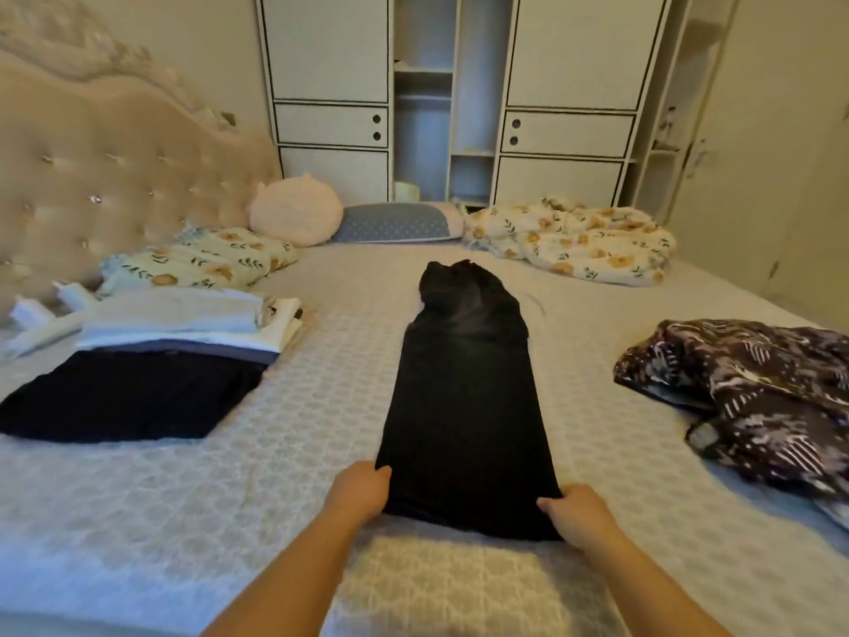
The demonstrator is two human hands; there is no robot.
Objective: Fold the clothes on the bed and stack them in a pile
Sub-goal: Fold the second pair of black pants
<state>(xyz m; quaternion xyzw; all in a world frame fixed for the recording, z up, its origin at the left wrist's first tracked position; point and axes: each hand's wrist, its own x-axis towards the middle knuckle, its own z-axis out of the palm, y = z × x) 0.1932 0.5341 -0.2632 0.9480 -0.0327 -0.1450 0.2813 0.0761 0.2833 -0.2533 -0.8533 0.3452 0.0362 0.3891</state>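
A long black garment (pixel 464 388) lies stretched lengthwise down the middle of the bed, folded into a narrow strip, its far end bunched. My left hand (pixel 360 491) grips its near left corner and my right hand (pixel 574 512) grips its near right corner. To the left sits a pile of folded clothes (pixel 151 356): a black piece in front, with grey and white pieces behind it. A crumpled dark patterned garment (pixel 753 388) lies unfolded at the right.
The bed (pixel 298 452) has a pale patterned cover. At its far side lie floral pillows (pixel 202 262), a pink round cushion (pixel 296 213), a blue pillow (pixel 395 223) and a bunched floral blanket (pixel 569 239). A padded headboard stands left, white wardrobes behind.
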